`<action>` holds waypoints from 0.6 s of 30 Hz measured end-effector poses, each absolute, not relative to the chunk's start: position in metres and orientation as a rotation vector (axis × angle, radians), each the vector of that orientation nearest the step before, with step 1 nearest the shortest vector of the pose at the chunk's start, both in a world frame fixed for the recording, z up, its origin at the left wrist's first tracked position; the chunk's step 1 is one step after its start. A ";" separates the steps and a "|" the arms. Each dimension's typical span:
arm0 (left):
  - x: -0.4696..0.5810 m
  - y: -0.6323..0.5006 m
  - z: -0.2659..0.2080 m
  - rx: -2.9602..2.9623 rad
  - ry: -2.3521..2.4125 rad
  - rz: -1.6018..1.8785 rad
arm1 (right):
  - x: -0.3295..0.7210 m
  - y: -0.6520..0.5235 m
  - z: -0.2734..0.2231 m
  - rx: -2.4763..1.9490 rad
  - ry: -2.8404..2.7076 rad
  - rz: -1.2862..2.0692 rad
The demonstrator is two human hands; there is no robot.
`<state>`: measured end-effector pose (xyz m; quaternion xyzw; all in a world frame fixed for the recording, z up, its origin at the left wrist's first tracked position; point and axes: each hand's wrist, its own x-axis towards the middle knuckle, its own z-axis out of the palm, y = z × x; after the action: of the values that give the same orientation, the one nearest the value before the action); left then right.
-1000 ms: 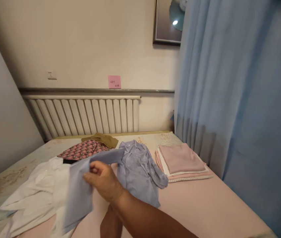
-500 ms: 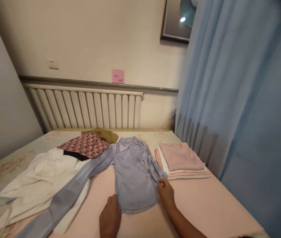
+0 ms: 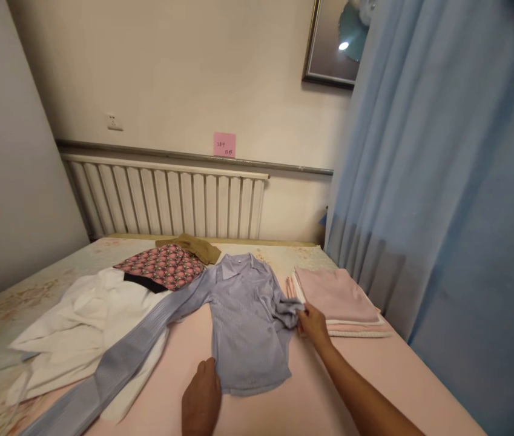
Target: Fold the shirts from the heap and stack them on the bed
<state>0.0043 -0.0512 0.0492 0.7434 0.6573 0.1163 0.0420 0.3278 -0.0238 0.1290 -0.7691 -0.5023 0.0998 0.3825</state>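
A blue-grey long-sleeved shirt (image 3: 247, 327) lies spread on the pink sheet (image 3: 361, 387), its collar toward the wall. One sleeve stretches out to the lower left, over a white garment (image 3: 84, 309). My right hand (image 3: 313, 324) pinches the other sleeve near its end and holds it bunched, beside the folded stack. At the shirt's lower left edge my left hand (image 3: 202, 396) is closed, with its fingertips against the hem corner. Its fingers are partly hidden, but the cloth edge appears gripped there.
Folded pink and white cloths (image 3: 336, 293) are stacked to the right. A pink patterned garment (image 3: 166, 266) and an olive cloth (image 3: 193, 246) lie at the back left. A radiator (image 3: 170, 194) stands behind the bed, and a blue curtain (image 3: 406, 181) hangs along the right.
My right hand has moved up and a little right, drawing the sleeve end away from the shirt's side. The left hand has stayed at the hem. The view has shifted slightly.
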 end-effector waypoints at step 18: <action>0.005 -0.052 0.053 2.262 2.020 0.328 | 0.377 -0.034 0.139 -2.088 -0.999 0.322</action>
<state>0.0051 -0.0518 0.0533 0.7408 0.6615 0.1074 0.0454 0.3769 -0.0342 0.1393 -0.8222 -0.3932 0.1268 0.3915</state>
